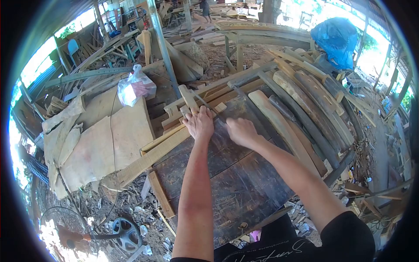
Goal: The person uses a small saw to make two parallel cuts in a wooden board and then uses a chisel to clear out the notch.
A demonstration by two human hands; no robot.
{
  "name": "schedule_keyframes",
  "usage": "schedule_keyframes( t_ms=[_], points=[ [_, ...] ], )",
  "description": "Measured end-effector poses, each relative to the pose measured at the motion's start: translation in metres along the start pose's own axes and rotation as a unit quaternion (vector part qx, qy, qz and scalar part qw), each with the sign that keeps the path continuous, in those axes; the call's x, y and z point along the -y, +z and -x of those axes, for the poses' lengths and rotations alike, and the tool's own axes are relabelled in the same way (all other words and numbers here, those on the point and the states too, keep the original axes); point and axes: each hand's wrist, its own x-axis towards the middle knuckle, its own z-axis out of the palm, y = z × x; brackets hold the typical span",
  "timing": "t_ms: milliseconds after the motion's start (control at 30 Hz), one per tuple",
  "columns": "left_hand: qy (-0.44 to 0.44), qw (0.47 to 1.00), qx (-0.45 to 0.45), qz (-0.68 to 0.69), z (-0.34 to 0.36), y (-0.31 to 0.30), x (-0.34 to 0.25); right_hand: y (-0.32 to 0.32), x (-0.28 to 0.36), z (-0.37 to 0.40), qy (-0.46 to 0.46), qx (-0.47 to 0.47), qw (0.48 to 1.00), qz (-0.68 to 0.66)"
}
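My left hand (200, 124) is closed around a short light wooden piece (187, 97), whose upper end sticks out beyond my fingers at the bench's far edge. Close beside it on the right, my right hand (241, 132) is closed in a fist, slightly smeared by motion. A thin, long tool (201, 100) runs from near the right fist across toward the wooden piece; its exact kind and its handle cannot be made out. Both hands are above the far side of a dark, worn wooden workbench (231, 187). A small wood block (220, 107) lies just beyond them.
Curved timber pieces (279, 124) lie along the bench's right side. At left are thin wood sheets (100, 148) and a clear plastic bag (136, 87). A metal pole (162, 46) stands beyond the hands. A fan (70, 227) and scraps are on the ground at lower left.
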Motion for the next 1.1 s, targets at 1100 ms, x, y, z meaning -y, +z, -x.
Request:
schedule_keyframes(
  t_ms=[1100],
  points=[
    [0.001, 1.0, -0.017, -0.003, 0.0, 0.002, 0.001, 0.02, -0.001, -0.014, -0.028, -0.051, 0.998, 0.027]
  ],
)
